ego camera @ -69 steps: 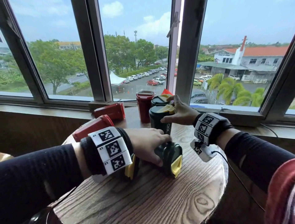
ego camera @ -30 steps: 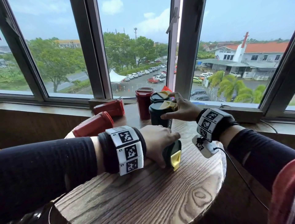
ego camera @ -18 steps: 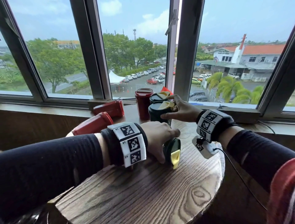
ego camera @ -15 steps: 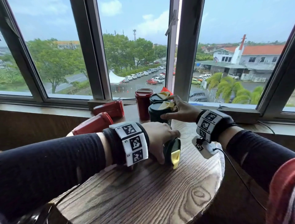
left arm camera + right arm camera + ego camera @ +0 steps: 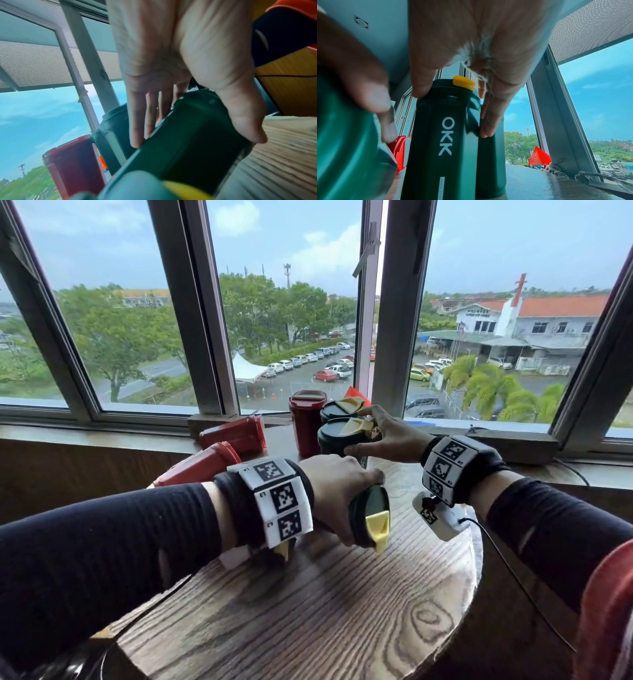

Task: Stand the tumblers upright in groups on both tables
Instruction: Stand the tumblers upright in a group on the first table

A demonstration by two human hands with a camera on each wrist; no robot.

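Near the middle of the round wood-grain table (image 5: 308, 628), the left hand (image 5: 337, 493) wraps a dark green tumbler with a yellow flip cap (image 5: 371, 517) that lies on its side, fingers (image 5: 137, 121) curled over one flank and the thumb down the other. At the table's far edge the right hand (image 5: 390, 436) pinches the lid rim of an upright dark green tumbler printed OKK (image 5: 445, 135), thumb on one side and fingers on the other.

The lying tumbler looks smooth and rounded, so it could roll or slip out of the wrap as it is tipped up, and its rising end could knock the OKK tumbler just beyond it (the right hand may be steadying that one for this reason). A second upright green tumbler (image 5: 337, 409) and an upright red tumbler (image 5: 306, 419) stand close behind, so one fall could topple the group. Two red tumblers lying on their sides (image 5: 236, 434) near the far left edge look free to roll.

The left wristband hides most of the held tumbler's body from the head view, and something yellow peeks out beneath that wrist, too covered to identify. The left wrist view is blurred. No second table shows
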